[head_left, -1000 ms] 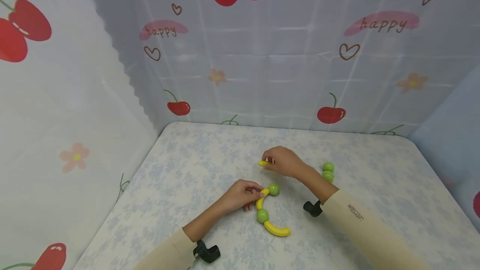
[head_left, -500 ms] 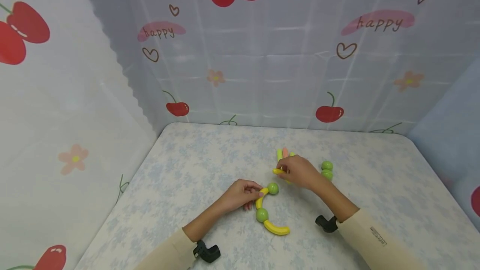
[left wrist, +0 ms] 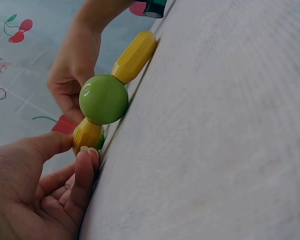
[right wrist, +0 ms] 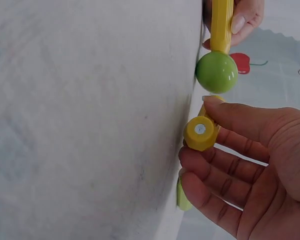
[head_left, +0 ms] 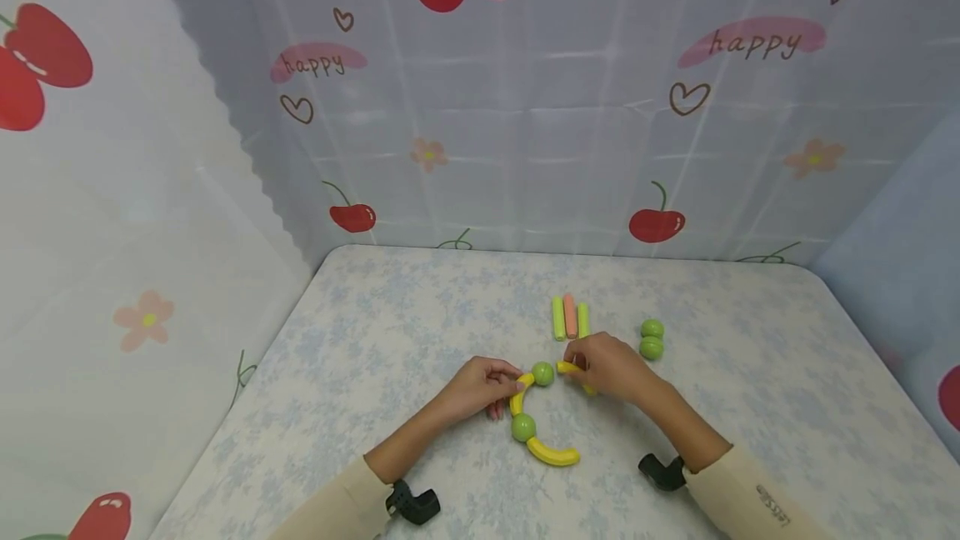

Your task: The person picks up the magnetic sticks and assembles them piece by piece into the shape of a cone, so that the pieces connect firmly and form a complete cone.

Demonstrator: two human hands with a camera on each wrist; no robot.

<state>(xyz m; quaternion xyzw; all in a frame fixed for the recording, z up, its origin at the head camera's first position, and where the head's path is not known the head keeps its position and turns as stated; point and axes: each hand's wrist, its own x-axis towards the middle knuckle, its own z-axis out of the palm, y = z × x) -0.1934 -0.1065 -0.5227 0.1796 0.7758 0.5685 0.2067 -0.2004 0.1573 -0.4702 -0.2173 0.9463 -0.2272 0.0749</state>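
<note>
Over the middle of the pale tabletop, we are seeing the right hand clamping a loose yellow piece between thumb and fingers, parted only by its thickness, while at nine o'clock the left hand is pinching the upper yellow arc. The loose yellow piece is sitting just beside the upper green ball, at its three o'clock, its long axis running from ten toward four o'clock. One flat end is facing us in the right wrist view, showing a pale round disc set in glossy yellow. Three short sticks are lying at the loose yellow piece's twelve o'clock, two more green balls at two.
</note>
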